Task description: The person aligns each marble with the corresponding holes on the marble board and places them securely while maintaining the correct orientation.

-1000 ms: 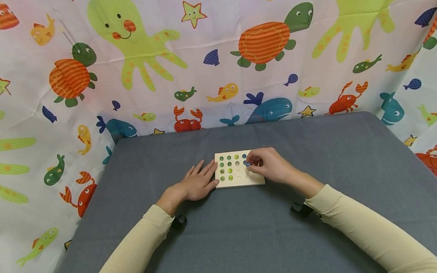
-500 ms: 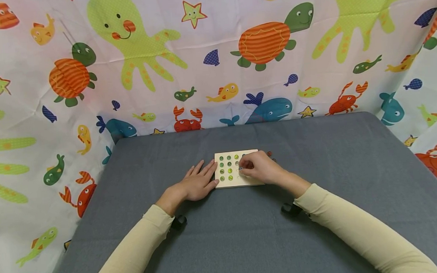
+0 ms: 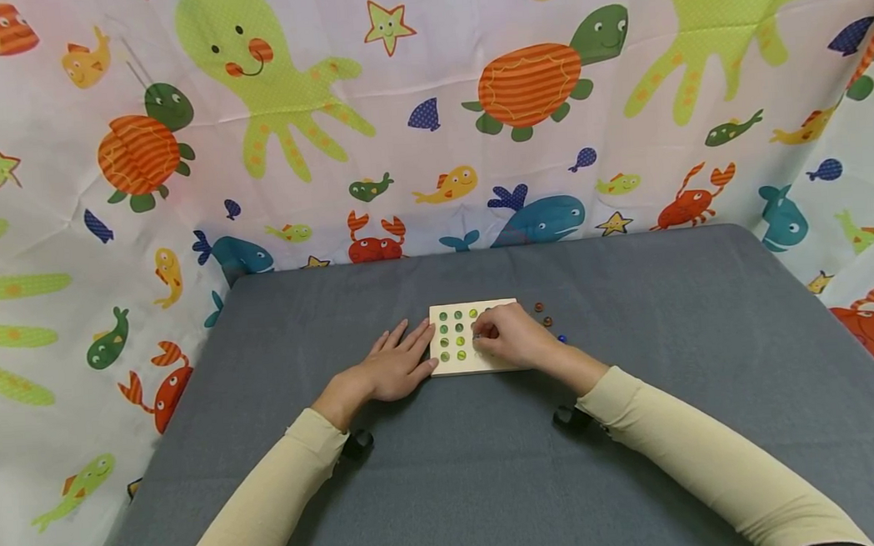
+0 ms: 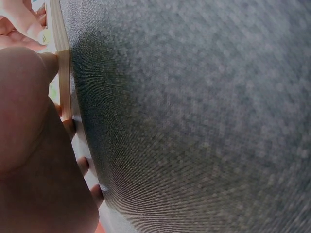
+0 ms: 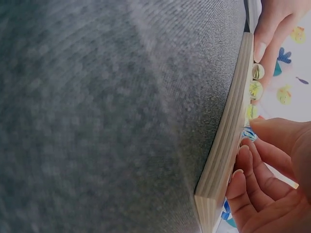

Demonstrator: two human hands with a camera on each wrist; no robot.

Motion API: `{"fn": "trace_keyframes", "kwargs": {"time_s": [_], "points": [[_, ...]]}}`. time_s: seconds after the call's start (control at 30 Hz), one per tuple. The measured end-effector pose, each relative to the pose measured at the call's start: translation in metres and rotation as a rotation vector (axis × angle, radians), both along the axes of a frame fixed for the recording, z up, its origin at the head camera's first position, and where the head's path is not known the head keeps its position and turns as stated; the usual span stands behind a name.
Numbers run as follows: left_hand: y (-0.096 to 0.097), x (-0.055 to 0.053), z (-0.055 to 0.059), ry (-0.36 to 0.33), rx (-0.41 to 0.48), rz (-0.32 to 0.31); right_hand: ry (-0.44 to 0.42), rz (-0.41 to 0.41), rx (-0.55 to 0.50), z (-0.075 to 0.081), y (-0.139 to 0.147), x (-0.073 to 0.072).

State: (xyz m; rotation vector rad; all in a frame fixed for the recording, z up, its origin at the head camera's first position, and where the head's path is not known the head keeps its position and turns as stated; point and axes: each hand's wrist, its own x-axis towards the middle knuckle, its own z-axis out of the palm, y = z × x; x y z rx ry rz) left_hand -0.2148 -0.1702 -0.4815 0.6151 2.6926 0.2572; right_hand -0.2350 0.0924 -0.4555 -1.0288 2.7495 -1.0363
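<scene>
A pale wooden board (image 3: 454,369) with rows of green and yellow-green glass marbles (image 3: 444,329) lies on the table. My left hand (image 3: 393,369) rests flat at the board's left edge, fingers straight and spread; its thumb touches the board's side (image 4: 63,63) in the left wrist view. Over the board's right half, my right hand (image 3: 514,335) pinches a clear marble with blue streaks (image 5: 249,133) between thumb and index finger, right at the board's surface. The other right fingers curl close to the board and hide part of its right-hand rows.
Two brown marbles (image 3: 539,308) and a dark blue marble (image 3: 562,339) lie on the grey tablecloth (image 3: 464,472) just right of the board. A curtain printed with sea animals (image 3: 429,140) hangs behind the table and along its sides.
My right hand has moved left across the board with the pinched marble, uncovering the brown and blue marbles on the cloth. My left hand has stayed in place.
</scene>
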Motion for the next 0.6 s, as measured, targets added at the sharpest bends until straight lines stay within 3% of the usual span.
{"fn": "trace_keyframes", "kwargs": {"time_s": [0.3,0.6], "points": [[0.001,0.001,0.003,-0.001,0.008,0.003,-0.011,0.034,-0.005,0.002,0.005,0.001],[0.002,0.004,0.008,-0.013,0.005,0.003,0.01,0.067,0.037,0.014,0.026,0.013]]}}
